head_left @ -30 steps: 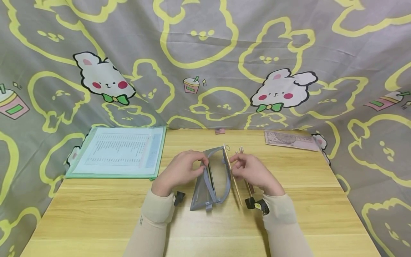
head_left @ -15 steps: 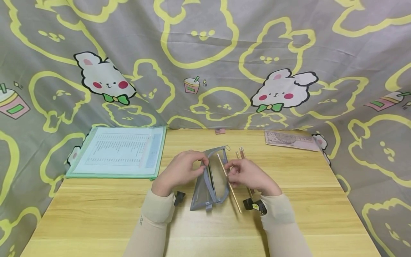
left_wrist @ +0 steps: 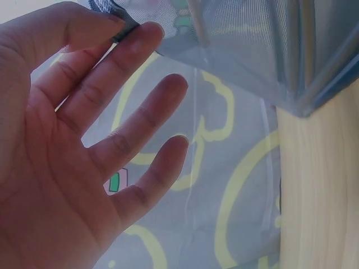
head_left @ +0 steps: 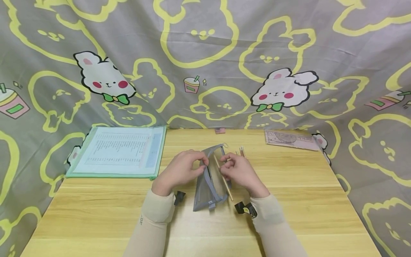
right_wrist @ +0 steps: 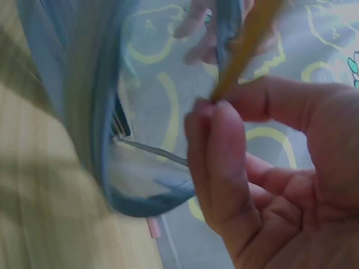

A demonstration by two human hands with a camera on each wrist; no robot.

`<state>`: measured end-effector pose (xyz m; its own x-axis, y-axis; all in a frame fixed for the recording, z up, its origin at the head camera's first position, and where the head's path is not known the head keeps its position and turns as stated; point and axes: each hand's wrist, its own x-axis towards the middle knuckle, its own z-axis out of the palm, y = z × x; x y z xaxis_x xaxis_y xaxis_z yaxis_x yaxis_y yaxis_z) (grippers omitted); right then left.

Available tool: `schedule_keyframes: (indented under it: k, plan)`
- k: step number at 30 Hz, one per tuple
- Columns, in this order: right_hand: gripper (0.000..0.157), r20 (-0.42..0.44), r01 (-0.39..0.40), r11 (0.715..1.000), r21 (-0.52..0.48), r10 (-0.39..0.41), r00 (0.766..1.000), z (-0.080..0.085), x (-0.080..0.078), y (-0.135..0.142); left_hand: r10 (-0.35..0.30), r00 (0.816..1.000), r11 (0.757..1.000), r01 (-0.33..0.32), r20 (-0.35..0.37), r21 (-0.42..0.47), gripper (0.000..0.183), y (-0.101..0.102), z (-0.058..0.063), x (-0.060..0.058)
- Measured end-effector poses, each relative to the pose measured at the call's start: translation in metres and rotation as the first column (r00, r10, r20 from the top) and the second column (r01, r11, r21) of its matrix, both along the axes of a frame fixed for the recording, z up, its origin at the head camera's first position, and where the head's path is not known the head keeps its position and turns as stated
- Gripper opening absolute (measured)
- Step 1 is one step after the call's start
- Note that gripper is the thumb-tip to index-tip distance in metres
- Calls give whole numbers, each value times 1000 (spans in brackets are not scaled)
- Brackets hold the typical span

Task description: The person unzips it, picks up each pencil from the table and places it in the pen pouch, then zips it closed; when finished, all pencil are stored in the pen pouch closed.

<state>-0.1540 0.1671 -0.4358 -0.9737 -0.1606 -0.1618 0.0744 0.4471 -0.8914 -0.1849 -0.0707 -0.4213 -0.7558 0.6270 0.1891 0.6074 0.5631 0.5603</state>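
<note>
A grey mesh pencil case [head_left: 203, 200] stands with its zipped mouth spread wide in the middle of the table. My left hand [head_left: 183, 168] pinches its left rim between thumb and forefinger; the other fingers are spread in the left wrist view. Long thin sticks [left_wrist: 293, 50] show through the mesh. Thumb and fingertips of my right hand [head_left: 240, 172] pinch a gold pencil [head_left: 228, 189], held slanted over the case's opening. In the right wrist view the pencil [right_wrist: 249, 47] is blurred. More pencils [head_left: 242, 151] lie just beyond the right hand, partly hidden by it.
A green-edged clear folder [head_left: 115, 151] with a printed sheet lies at the left. At the back right is a flat pinkish case with a banknote-like print [head_left: 290, 140]. A small pink block [head_left: 220, 131] sits by the patterned curtain [head_left: 221, 71].
My right hand has carried the pencil leftward, from the case's right edge to over its mouth. The case's lower end has shifted slightly right. My left hand keeps its hold on the rim.
</note>
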Motion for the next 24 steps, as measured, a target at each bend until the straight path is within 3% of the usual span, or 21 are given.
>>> schedule_keyframes:
  k: [6, 13, 24]
  plan:
    - [25, -37, 75, 997, -21, -76, 996, -3, 1, -11, 1, 1000, 1000, -1, -14, -6, 12, 1, 0, -1]
    - [12, -107, 134, 991, 30, -130, 986, -6, 3, -22, 1, 1000, 1000, -1, 0, 5, 12, 2, 1, 0]
    - [10, -83, 23, 999, -38, -26, 996, -8, 0, -15, 10, 1000, 1000, -10, 10, 3, 13, 2, 1, 1]
